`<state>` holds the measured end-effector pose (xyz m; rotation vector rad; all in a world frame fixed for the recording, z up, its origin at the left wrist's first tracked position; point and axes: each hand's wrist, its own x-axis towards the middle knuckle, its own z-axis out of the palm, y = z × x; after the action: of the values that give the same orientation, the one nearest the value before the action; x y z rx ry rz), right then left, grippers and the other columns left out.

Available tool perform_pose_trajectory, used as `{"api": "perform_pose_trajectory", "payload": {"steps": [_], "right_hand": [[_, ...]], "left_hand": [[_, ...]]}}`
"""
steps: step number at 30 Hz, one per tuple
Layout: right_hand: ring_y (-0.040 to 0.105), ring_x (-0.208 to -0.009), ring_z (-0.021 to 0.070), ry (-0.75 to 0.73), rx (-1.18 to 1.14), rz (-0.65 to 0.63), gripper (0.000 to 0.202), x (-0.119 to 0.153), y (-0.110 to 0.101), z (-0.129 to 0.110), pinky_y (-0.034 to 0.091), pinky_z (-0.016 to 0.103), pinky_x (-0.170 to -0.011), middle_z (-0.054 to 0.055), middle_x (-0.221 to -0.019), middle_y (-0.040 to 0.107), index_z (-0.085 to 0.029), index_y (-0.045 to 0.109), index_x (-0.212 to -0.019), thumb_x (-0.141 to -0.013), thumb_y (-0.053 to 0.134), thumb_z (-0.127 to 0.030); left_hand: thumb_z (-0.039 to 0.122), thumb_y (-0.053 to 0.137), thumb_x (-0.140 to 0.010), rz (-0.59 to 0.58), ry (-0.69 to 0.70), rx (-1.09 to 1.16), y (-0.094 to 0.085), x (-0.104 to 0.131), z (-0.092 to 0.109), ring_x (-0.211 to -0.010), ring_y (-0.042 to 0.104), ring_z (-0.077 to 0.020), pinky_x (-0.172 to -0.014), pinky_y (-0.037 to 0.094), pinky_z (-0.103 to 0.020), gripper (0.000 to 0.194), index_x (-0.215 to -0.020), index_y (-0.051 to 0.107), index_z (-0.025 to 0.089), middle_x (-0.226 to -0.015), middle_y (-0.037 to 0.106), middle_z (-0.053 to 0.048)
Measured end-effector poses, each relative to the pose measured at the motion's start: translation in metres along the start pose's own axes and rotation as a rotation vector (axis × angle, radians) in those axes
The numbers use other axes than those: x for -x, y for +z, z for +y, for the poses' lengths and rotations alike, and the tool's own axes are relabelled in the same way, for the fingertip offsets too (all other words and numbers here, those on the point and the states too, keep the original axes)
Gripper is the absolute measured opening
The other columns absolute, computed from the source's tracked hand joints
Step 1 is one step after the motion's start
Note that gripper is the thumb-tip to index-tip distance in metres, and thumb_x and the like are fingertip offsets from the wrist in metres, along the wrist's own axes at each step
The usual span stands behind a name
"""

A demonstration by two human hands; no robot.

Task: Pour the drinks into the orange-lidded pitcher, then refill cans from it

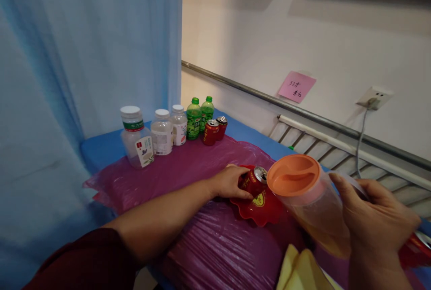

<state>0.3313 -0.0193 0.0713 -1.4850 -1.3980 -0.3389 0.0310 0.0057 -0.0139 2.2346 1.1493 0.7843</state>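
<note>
My left hand (232,182) is wrapped round a red drink can (252,183), which tilts to the right over a red scalloped plate (264,211). In my right hand (377,213) is the handle of a clear plastic pitcher (323,218) with an orange lid (293,175). The pitcher leans toward the can, and its lid is right beside the can's top. Some yellowish liquid shows low in the pitcher. Whether any liquid is passing between them I cannot tell.
Purple plastic wrapping (215,245) covers the blue surface. Clear white-capped jars (162,133), green bottles (194,119) and red cans (210,133) stand at the back. A yellow cloth (303,272) lies in front; another red can (422,245) is at far right. A metal rail (235,85) runs along the wall.
</note>
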Motion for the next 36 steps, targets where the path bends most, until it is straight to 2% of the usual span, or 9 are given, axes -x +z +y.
{"api": "perform_pose_trajectory", "payload": {"steps": [11, 16, 22, 28, 36], "right_hand": [[0.040, -0.051, 0.0120, -0.008, 0.005, 0.017, 0.059, 0.0000, -0.0010, -0.0020, 0.029, 0.028, -0.055, -0.005, -0.048, 0.038, -0.020, 0.063, -0.061, -0.079, 0.064, -0.076], [0.042, -0.052, 0.0130, -0.017, 0.001, 0.016, 0.059, 0.0002, -0.0011, -0.0021, 0.030, 0.029, -0.056, -0.004, -0.049, 0.043, -0.020, 0.064, -0.062, -0.080, 0.063, -0.076], [0.043, -0.052, 0.0139, 0.008, 0.016, -0.011, 0.057, -0.0004, -0.0012, -0.0010, 0.031, 0.029, -0.056, -0.003, -0.049, 0.043, -0.020, 0.065, -0.062, -0.078, 0.066, -0.074], [0.041, -0.051, 0.0129, 0.001, 0.003, 0.016, 0.060, 0.0001, 0.0002, 0.0004, 0.030, 0.028, -0.055, -0.004, -0.048, 0.041, -0.020, 0.063, -0.061, -0.077, 0.064, -0.078], [0.041, -0.051, 0.0127, -0.038, 0.008, 0.029, 0.057, 0.0007, -0.0004, -0.0002, 0.029, 0.028, -0.055, -0.004, -0.049, 0.042, -0.020, 0.064, -0.063, -0.079, 0.065, -0.075]], "left_hand": [[0.052, 0.084, -0.071, -0.013, -0.024, -0.022, -0.0013, 0.0002, 0.0008, -0.112, 0.068, -0.0322, -0.102, 0.043, -0.039, 0.073, -0.136, 0.063, 0.024, -0.125, 0.074, -0.006], [0.051, 0.084, -0.071, -0.007, -0.023, -0.017, -0.0010, 0.0001, 0.0011, -0.112, 0.068, -0.0321, -0.102, 0.043, -0.039, 0.073, -0.135, 0.064, 0.024, -0.125, 0.074, -0.006], [0.051, 0.084, -0.071, -0.014, -0.022, -0.008, -0.0009, -0.0003, 0.0007, -0.112, 0.068, -0.0318, -0.102, 0.043, -0.038, 0.074, -0.136, 0.063, 0.024, -0.125, 0.074, -0.006], [0.050, 0.085, -0.070, -0.004, -0.011, -0.004, -0.0006, 0.0001, 0.0004, -0.111, 0.068, -0.0315, -0.101, 0.044, -0.038, 0.072, -0.134, 0.065, 0.025, -0.123, 0.075, -0.005], [0.050, 0.084, -0.071, -0.010, -0.007, 0.000, -0.0013, -0.0002, 0.0013, -0.109, 0.069, -0.0313, -0.103, 0.043, -0.039, 0.072, -0.135, 0.064, 0.024, -0.123, 0.075, -0.006]]}}
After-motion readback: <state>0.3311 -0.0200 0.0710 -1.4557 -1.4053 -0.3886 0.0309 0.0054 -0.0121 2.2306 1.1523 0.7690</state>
